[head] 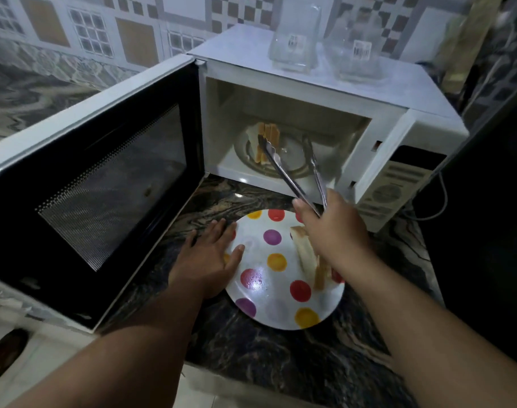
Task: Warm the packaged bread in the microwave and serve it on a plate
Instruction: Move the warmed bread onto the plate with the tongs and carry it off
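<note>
Two bare forearms are in shot, no sleeves showing anywhere near the plate (pixel 283 313). Left hand (pixel 210 260) and right hand (pixel 333 228) wear no rings, no watch, no gloves.

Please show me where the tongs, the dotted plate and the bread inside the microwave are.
tongs (pixel 292 178), head view: middle of the left metal arm.
dotted plate (pixel 276 285), head view: bare white surface between the dots.
bread inside the microwave (pixel 267 132), head view: brown crust of the upright slices.

Dim, bluish light; overhead glare spot on plate (pixel 283 290). Strong wide-angle bending at edges, soft blur on door (pixel 98 178) and corners.
</note>
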